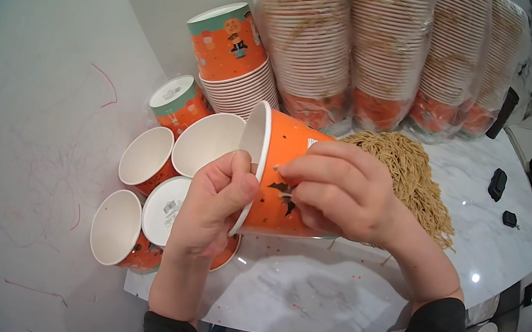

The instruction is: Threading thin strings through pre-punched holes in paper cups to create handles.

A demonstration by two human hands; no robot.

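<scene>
An orange paper bucket with a black bat print lies tilted on its side in front of me, its white rim toward the left. My left hand is closed on that rim, thumb outside. Against the bucket's printed side, my right hand has its fingers pinched together. A short pale end that looks like tan cord shows at the fingertips; most of it is hidden by the fingers. Behind my right hand lies a heap of tan cords.
Several loose orange buckets stand and lie at the left, beside a nested stack. Tall plastic-wrapped bucket stacks line the back. Small black objects rest on the right of the marble table, whose curved edge is near me.
</scene>
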